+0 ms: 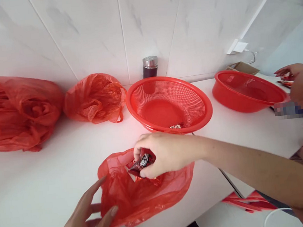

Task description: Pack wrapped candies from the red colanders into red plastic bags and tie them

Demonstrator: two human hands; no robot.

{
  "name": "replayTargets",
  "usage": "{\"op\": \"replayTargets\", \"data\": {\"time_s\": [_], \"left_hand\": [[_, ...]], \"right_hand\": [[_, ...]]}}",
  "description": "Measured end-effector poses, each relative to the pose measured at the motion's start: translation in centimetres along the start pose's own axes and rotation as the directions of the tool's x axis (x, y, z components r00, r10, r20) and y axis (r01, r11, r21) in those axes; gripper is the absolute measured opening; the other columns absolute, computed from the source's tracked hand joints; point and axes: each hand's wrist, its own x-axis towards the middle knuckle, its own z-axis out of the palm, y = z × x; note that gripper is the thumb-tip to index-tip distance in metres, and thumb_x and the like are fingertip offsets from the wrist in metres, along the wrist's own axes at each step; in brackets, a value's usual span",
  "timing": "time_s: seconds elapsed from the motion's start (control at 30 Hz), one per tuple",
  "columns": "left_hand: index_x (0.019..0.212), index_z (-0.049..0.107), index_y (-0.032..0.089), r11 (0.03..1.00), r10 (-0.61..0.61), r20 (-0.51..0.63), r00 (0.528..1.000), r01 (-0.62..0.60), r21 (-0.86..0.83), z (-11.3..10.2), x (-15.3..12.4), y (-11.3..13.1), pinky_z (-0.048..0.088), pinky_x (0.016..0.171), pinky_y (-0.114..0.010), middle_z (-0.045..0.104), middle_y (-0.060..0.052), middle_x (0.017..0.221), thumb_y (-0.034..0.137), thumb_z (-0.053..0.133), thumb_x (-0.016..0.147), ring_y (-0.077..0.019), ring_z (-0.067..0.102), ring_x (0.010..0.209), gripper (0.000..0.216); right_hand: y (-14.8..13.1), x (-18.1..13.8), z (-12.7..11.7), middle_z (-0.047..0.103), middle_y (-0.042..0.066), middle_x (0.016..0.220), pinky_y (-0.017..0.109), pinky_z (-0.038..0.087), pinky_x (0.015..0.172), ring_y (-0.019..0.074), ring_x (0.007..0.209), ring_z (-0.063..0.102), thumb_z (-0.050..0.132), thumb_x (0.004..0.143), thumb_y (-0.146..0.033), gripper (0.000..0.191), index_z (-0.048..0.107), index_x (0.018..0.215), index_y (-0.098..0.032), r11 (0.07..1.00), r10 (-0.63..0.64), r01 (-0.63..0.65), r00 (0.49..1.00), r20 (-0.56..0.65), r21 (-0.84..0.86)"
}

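My right hand (162, 152) clamps small red wrapped sweets (143, 162) over the crumpled red plastic bag (149, 195); my left hand (83, 221), fingers spread, touches its edge.

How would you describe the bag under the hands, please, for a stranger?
The white counter holds several red bags. This bag lies at the front edge, before the mesh basket, flat and open, left hand on it, right hand holding a packet above; the others sit bunched against the wall.
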Motion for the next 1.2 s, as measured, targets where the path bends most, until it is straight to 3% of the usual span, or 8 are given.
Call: {"op": "replayTargets", "data": {"time_s": [0.13, 0.37, 0.47, 0.63, 0.8, 1.0, 1.1, 1.2], "left_hand": [[0.133, 0.055, 0.027, 0.986, 0.161, -0.012, 0.987, -0.16, 0.054, -0.6, 0.8, 0.3, 0.061, 0.06, -0.031, 0.072, -0.008, 0.108, 0.06, 0.055, 0.08, -0.0214, 0.072, 0.071, 0.062], [0.138, 0.05, 0.032, 0.974, 0.227, -0.161, 0.96, -0.223, 0.042, -1.0, 1.0, 0.9, 0.061, 0.077, -0.035, 0.066, -0.007, 0.121, 0.05, 0.049, 0.088, -0.0227, 0.069, 0.091, 0.054], [0.137, 0.051, 0.033, 0.975, 0.213, -0.163, 0.963, -0.22, -0.027, -0.8, 1.0, 1.0, 0.059, 0.086, -0.039, 0.064, -0.007, 0.126, 0.048, 0.05, 0.088, -0.0234, 0.068, 0.097, 0.051], [0.131, 0.055, 0.029, 0.967, 0.166, -0.172, 0.971, -0.194, -0.164, -0.6, 1.0, 0.3, 0.061, 0.077, -0.033, 0.067, -0.006, 0.115, 0.049, 0.06, 0.083, -0.0236, 0.068, 0.097, 0.052], [0.128, 0.056, 0.03, 0.99, 0.119, -0.201, 0.972, -0.132, -0.051, -1.2, 0.9, -0.1, 0.058, 0.063, -0.024, 0.068, -0.002, 0.105, 0.057, 0.059, 0.081, -0.0201, 0.069, 0.085, 0.054], [0.124, 0.06, 0.03, 0.992, 0.121, -0.227, 0.966, -0.124, 0.002, -1.6, 1.2, -0.9, 0.057, 0.078, -0.028, 0.072, -0.001, 0.104, 0.061, 0.059, 0.079, -0.0232, 0.068, 0.098, 0.055], [0.124, 0.06, 0.03, 0.991, 0.13, -0.216, 0.968, -0.134, -0.004, -1.3, 1.4, -1.4, 0.058, 0.08, -0.029, 0.072, -0.001, 0.099, 0.061, 0.06, 0.078, -0.0242, 0.069, 0.098, 0.056], [0.124, 0.06, 0.031, 0.991, 0.128, -0.232, 0.964, -0.131, 0.001, -1.1, 1.5, -1.5, 0.058, 0.08, -0.029, 0.073, -0.001, 0.1, 0.063, 0.061, 0.077, -0.0239, 0.069, 0.096, 0.057]], "right_hand": [[2.0, 0.8, 3.2, 0.069, 0.003, 0.103, 0.027, 0.049, 0.066, 0.0187, 0.085, 0.065, 0.07, 0.071, -0.026, 0.02, 0.071, 0.091, -0.023, 0.998, 0.059, -0.06, 0.998, 0.018, 0.018], [3.9, 0.0, 2.2, 0.073, 0.004, 0.104, 0.031, 0.054, 0.076, 0.0178, 0.08, 0.072, 0.064, 0.084, -0.031, 0.03, 0.069, 0.113, -0.023, 0.924, 0.207, -0.211, 0.977, 0.047, 0.318], [4.3, -0.4, 2.1, 0.075, 0.004, 0.097, 0.033, 0.055, 0.077, 0.0195, 0.081, 0.073, 0.063, 0.087, -0.032, 0.033, 0.066, 0.118, -0.022, 0.891, 0.223, -0.229, 0.973, 0.06, 0.393], [4.9, -1.1, 2.1, 0.073, 0.001, 0.104, 0.034, 0.052, 0.085, 0.0191, 0.092, 0.07, 0.064, 0.086, -0.03, 0.028, 0.069, 0.113, -0.027, 0.949, 0.146, -0.145, 0.989, 0.017, 0.281], [4.0, -2.2, 1.8, 0.069, 0.0, 0.115, 0.035, 0.047, 0.094, 0.0185, 0.105, 0.064, 0.059, 0.09, -0.031, 0.025, 0.067, 0.113, -0.028, 0.97, 0.127, -0.088, 0.979, -0.161, 0.228], [3.8, -3.9, 3.2, 0.071, 0.002, 0.103, 0.037, 0.051, 0.082, 0.0212, 0.095, 0.067, 0.059, 0.089, -0.041, 0.03, 0.061, 0.117, -0.029, 0.959, 0.282, -0.276, 0.928, -0.244, 0.057], [3.1, -4.8, 3.5, 0.067, 0.005, 0.121, 0.039, 0.05, 0.091, 0.0226, 0.113, 0.063, 0.055, 0.092, -0.032, 0.033, 0.058, 0.124, -0.029, 0.968, 0.253, -0.244, 0.932, -0.261, 0.065], [1.8, -5.5, 2.1, 0.068, 0.005, 0.119, 0.038, 0.052, 0.091, 0.0212, 0.109, 0.065, 0.05, 0.094, -0.029, 0.028, 0.059, 0.12, -0.027, 0.981, 0.182, -0.143, 0.909, -0.375, 0.13]]}}
